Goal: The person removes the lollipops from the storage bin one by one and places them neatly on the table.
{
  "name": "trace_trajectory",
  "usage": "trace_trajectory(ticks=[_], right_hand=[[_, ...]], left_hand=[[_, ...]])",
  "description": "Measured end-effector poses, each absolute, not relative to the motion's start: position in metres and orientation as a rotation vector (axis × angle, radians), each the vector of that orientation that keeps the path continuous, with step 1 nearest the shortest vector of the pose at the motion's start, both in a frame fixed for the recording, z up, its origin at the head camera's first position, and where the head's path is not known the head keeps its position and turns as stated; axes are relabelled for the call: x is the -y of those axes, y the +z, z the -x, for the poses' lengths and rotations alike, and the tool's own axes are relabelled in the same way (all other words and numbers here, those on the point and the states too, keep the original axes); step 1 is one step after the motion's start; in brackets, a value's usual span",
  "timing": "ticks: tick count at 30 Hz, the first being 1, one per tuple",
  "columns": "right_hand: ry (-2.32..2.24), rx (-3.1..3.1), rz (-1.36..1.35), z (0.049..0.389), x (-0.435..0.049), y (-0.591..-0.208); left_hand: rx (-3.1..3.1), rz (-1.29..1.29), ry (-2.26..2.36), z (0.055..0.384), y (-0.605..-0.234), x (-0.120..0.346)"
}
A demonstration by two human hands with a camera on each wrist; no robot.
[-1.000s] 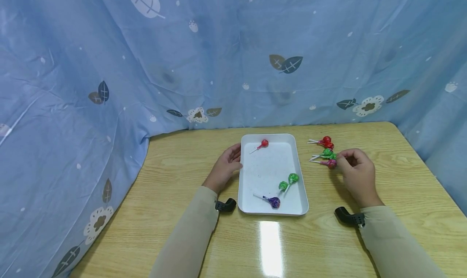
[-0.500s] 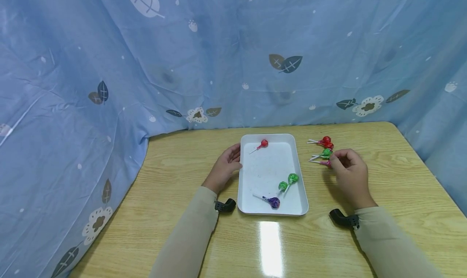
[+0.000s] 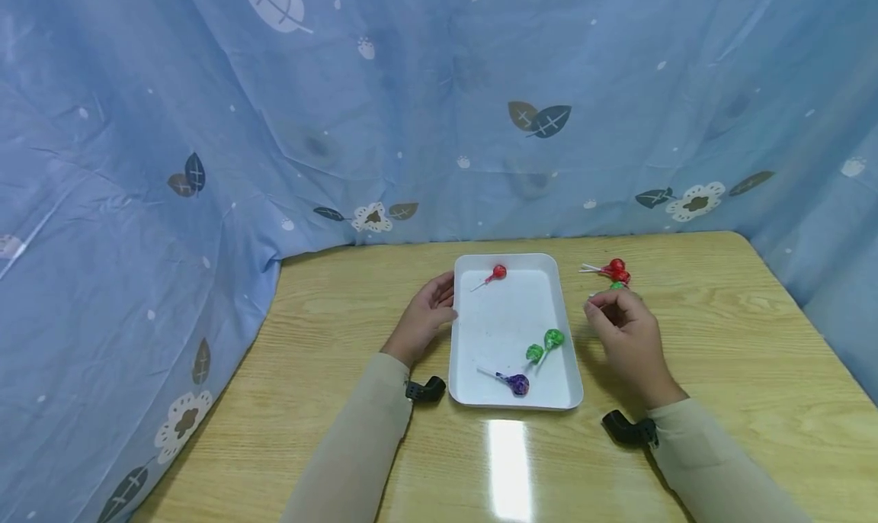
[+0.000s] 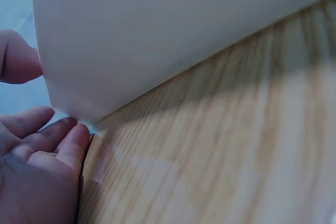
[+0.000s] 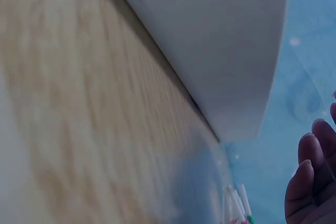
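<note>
A white tray [image 3: 504,317] holds a red lollipop [image 3: 499,272], two green lollipops, one of them the larger green lollipop [image 3: 553,338], and a purple lollipop [image 3: 517,384]. My left hand [image 3: 424,316] rests against the tray's left side, its fingertips at the outer wall [image 4: 157,30]. Right of the tray, my right hand [image 3: 627,340] is low over a group of lollipops, thumb and fingers bent towards each other. Red lollipops [image 3: 617,267] and part of a green lollipop [image 3: 620,285] show behind it. Whatever is between the right fingertips is hidden.
All of this stands on a wooden table [image 3: 329,317]. A blue patterned curtain [image 3: 425,126] hangs along its back and left side. Several lollipop sticks [image 5: 233,203] show low in the right wrist view, close to the tray's outer corner.
My right hand has moved left towards the tray and now covers the pink lollipop and most of the green ones beside it. The left hand and tray have stayed in place.
</note>
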State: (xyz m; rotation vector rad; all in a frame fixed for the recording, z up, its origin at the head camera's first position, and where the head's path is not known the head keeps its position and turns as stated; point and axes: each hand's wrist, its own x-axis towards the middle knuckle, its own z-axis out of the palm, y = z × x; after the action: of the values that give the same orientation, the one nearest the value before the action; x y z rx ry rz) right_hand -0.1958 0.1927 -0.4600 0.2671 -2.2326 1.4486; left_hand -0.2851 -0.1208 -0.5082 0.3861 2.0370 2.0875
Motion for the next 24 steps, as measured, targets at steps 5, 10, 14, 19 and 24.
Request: trace_trajectory(ticks=[5,10,14,19,24], right_hand=[[1.474,2.251,-0.337,0.194,-0.181,-0.451],[1.512,2.297,-0.409,0.202,-0.168,-0.448],[1.5,2.363,-0.41,0.218,-0.16,-0.453],[1.485,2.42,-0.429,0.231,-0.15,-0.447],[1.459,2.425,-0.486,0.235,-0.144,-0.428]], left_hand=[[-2.03,-0.383,2.08,0.286,-0.51,0.121],[-2.035,-0.371,2.091,0.286,-0.51,0.122],[-2.009,-0.375,2.126,0.286,-0.511,0.122],[-1.975,-0.386,2.167,0.289,-0.514,0.121],[-2.018,-0.397,2.15,0.289,-0.514,0.121]])
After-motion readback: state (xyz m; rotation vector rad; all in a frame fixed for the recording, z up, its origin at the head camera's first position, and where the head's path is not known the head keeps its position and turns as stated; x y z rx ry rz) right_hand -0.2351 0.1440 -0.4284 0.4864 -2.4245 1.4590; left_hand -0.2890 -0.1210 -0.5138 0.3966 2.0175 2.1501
